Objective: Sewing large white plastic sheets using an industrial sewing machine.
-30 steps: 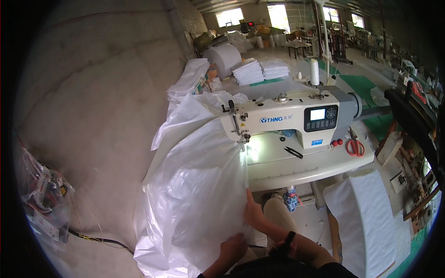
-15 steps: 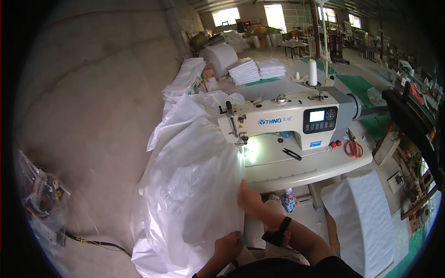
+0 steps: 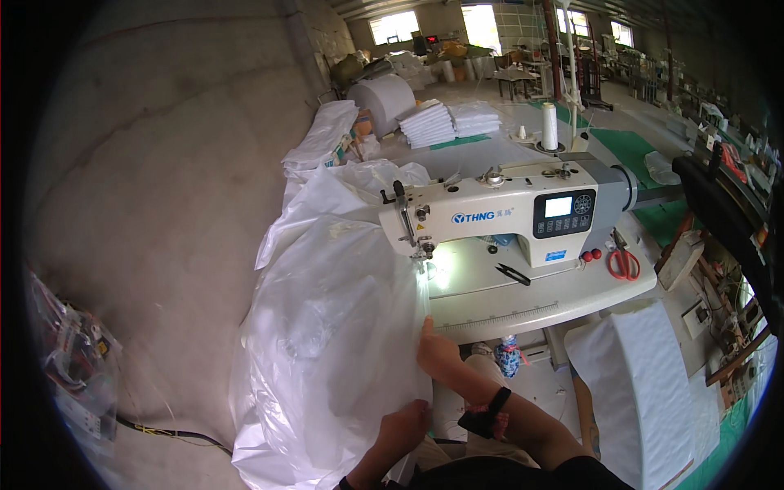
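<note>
A large sheet of thin, shiny white plastic (image 3: 318, 327) spreads over the left side of the sewing table, its right edge running up under the needle of a white sewing machine (image 3: 482, 204). My right hand (image 3: 437, 351) grips that edge just in front of the table, fingers pointing toward the needle. Lower down and nearer to me, my left hand (image 3: 402, 429) is closed on the same edge. The plastic partly hides the fingers of both hands. A lamp lights the spot by the presser foot (image 3: 427, 260).
Black thread snips (image 3: 513, 273) and red-handled scissors (image 3: 623, 263) lie on the machine bed. A thread cone (image 3: 550, 126) stands behind the machine. Folded white stacks (image 3: 429, 126) and a big white roll (image 3: 384, 104) sit beyond. White material (image 3: 633, 384) hangs at the right.
My left hand has moved slightly up along the plastic's edge, toward the table. My right hand keeps its hold close to the same place. The plastic's folds have shifted a little.
</note>
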